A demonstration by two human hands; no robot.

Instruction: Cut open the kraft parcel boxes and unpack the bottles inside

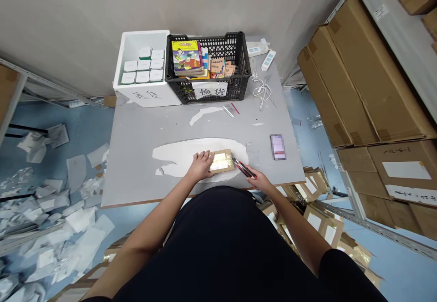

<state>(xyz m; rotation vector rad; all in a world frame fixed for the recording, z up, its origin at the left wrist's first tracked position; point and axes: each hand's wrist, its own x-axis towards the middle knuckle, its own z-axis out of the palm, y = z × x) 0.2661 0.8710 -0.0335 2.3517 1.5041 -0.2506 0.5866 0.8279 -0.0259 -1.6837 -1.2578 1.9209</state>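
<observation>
My left hand [201,165] rests on the left end of a flat cardboard mailer [227,167], its fingers curled over the edge and holding it down. A gold foil patch [220,161] shows on the mailer's top. My right hand [256,179] grips a red and black utility knife [244,168], with its tip at the mailer's right edge. The mailer lies on a patch of white material [177,154] on a grey table [136,161].
A black plastic crate [239,51] holds books and bears a paper sign [210,91]. Beside it stands a white foam box [124,60] of small white cartons. A phone [277,147], a white cable [262,92] and power strips [268,60] lie nearby. Cardboard cartons [362,74] are shelved at right; paper scraps [51,211] cover the floor at left.
</observation>
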